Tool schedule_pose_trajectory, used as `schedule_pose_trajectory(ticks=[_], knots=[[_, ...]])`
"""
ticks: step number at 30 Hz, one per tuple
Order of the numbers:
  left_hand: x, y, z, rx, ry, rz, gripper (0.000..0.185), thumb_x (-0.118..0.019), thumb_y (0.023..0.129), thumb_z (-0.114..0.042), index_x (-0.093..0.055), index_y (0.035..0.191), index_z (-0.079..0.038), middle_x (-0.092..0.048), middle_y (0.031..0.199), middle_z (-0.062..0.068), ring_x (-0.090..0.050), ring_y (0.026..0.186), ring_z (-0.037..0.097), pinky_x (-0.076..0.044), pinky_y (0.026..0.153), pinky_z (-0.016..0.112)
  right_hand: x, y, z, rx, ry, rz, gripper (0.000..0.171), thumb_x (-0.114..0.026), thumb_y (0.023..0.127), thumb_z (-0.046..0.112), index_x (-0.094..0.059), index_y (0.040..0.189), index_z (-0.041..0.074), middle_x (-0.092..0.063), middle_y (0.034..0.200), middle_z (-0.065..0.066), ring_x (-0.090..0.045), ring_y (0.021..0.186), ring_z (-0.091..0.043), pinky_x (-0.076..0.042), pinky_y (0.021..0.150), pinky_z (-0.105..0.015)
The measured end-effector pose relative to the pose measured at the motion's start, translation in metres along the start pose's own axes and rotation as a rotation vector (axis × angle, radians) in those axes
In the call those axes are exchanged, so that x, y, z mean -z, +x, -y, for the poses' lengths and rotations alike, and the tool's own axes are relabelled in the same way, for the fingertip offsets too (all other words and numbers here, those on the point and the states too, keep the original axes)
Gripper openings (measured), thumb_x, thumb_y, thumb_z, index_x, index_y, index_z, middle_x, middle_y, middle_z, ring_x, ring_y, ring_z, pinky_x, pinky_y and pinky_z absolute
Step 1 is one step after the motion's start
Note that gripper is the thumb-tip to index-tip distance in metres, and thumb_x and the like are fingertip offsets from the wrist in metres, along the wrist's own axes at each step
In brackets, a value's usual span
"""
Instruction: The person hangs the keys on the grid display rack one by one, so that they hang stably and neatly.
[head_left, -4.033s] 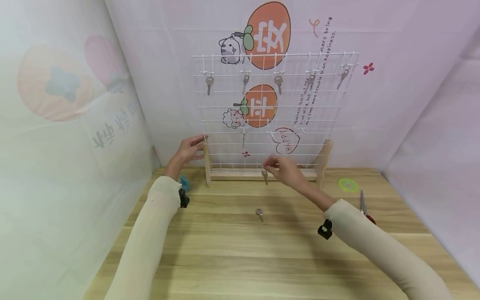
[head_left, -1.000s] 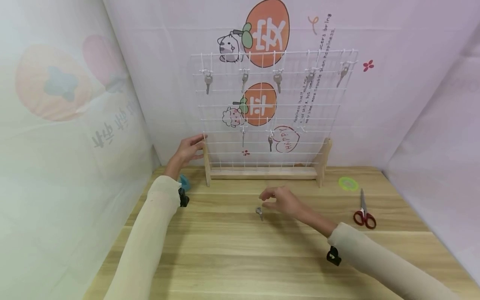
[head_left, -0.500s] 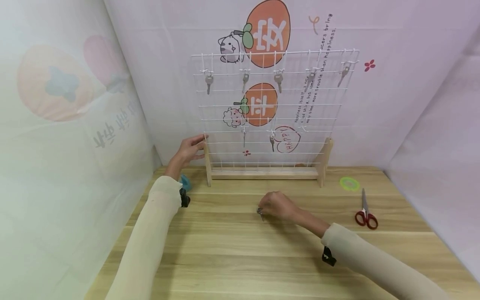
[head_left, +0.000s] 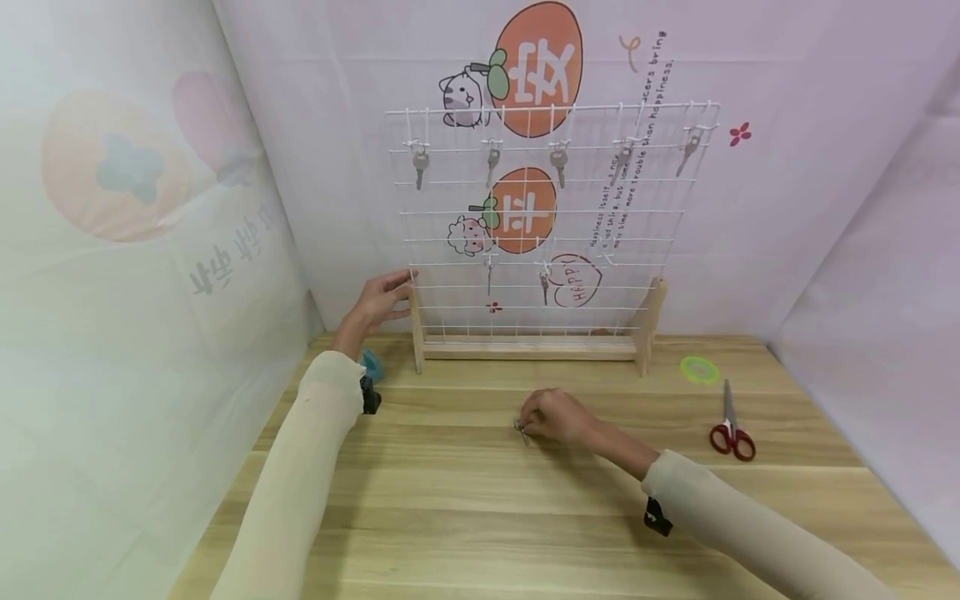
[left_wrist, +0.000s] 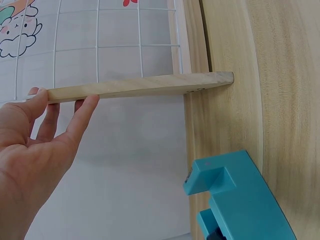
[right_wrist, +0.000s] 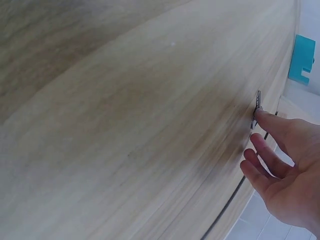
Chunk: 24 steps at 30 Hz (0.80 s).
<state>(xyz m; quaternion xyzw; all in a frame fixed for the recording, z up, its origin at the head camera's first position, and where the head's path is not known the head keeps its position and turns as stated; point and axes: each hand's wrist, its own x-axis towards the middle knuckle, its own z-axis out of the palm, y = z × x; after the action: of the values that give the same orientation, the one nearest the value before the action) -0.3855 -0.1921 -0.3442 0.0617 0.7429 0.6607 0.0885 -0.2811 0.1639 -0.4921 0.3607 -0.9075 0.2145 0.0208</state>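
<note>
My left hand [head_left: 378,300] grips the left wooden upright [head_left: 417,333] of a white wire grid rack, thumb on one face and fingers on the other in the left wrist view. My right hand [head_left: 558,417] is down at the tabletop, thumb and fingertips pinching a small silver key [right_wrist: 258,100]; part of the key is hidden by the thumb. Several keys hang from hooks on the rack's upper row, such as one key [head_left: 420,171] at the left. Lower down, two more hang: a thin key [head_left: 490,279] and another key [head_left: 545,289] to its right.
Red-handled scissors [head_left: 731,433] lie on the right of the wooden table [head_left: 465,517]. Behind them is a yellow-green ring [head_left: 684,369]. A teal block-like object [left_wrist: 250,195] sits beside the rack's left foot. Printed cloth walls [head_left: 360,192] stand behind and at the sides.
The key my right hand held earlier now hangs on the lower row. That hand has come down from the rack to the key on the table and taken hold of it. Left hand unmoved.
</note>
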Motion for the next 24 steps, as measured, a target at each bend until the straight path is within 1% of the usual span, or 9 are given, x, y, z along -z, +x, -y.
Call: schedule_pose_trajectory(ticks=[6,9,14,19,22,24], knots=[[-0.0006,0.0016,-0.0007,-0.006,0.005,-0.010,0.048,-0.046,0.111,-0.005,-0.042,0.159,-0.006,-0.032,0.167,0.014,-0.040,0.146,0.042,-0.039,0.117,0.060,0.0037,-0.0018,0.0030,0.030,-0.019,0.015,0.006,-0.083,0.089,0.008,-0.080,0.094,0.009,-0.076,0.100,-0.004,-0.071,0.100,-0.023,-0.062,0.088,-0.038],[-0.0001,0.0019,-0.0007,-0.005,0.005,-0.012,0.048,-0.047,0.111,-0.006,-0.042,0.159,-0.007,-0.032,0.168,0.013,-0.040,0.146,0.042,-0.040,0.116,0.061,0.0045,-0.0020,0.0040,0.032,-0.022,0.029,0.007,-0.083,0.089,0.008,-0.079,0.095,0.010,-0.076,0.101,-0.004,-0.070,0.102,-0.024,-0.062,0.090,-0.040],[-0.0009,0.0018,0.0001,-0.008,0.014,-0.009,0.049,-0.047,0.111,-0.005,-0.041,0.159,-0.006,-0.030,0.168,0.013,-0.040,0.146,0.042,-0.040,0.116,0.061,0.0042,-0.0024,0.0047,0.017,-0.017,0.066,0.007,-0.082,0.090,0.008,-0.077,0.092,0.012,-0.073,0.107,-0.006,-0.068,0.105,-0.025,-0.061,0.091,-0.040],[-0.0017,0.0013,-0.0004,-0.005,0.010,-0.008,0.049,-0.047,0.111,-0.005,-0.041,0.159,-0.006,-0.030,0.168,0.013,-0.039,0.147,0.042,-0.040,0.116,0.061,0.0023,-0.0048,0.0027,0.025,-0.027,0.084,0.009,-0.079,0.092,0.006,-0.074,0.090,0.012,-0.069,0.108,-0.007,-0.066,0.106,-0.025,-0.060,0.092,-0.039],[-0.0016,0.0011,-0.0001,-0.001,0.010,-0.010,0.048,-0.046,0.111,-0.005,-0.041,0.159,-0.005,-0.030,0.168,0.014,-0.040,0.146,0.042,-0.040,0.116,0.061,0.0010,-0.0068,0.0005,0.028,-0.010,0.076,0.010,-0.075,0.096,0.004,-0.071,0.090,0.011,-0.069,0.103,-0.004,-0.065,0.099,-0.020,-0.060,0.089,-0.036],[-0.0017,0.0021,0.0018,-0.005,0.017,-0.014,0.048,-0.046,0.111,-0.005,-0.041,0.159,-0.005,-0.031,0.168,0.014,-0.040,0.146,0.042,-0.041,0.116,0.060,0.0008,-0.0079,-0.0008,0.017,0.027,0.062,0.010,-0.070,0.099,0.002,-0.070,0.091,0.009,-0.068,0.097,-0.002,-0.064,0.092,-0.015,-0.060,0.084,-0.032]])
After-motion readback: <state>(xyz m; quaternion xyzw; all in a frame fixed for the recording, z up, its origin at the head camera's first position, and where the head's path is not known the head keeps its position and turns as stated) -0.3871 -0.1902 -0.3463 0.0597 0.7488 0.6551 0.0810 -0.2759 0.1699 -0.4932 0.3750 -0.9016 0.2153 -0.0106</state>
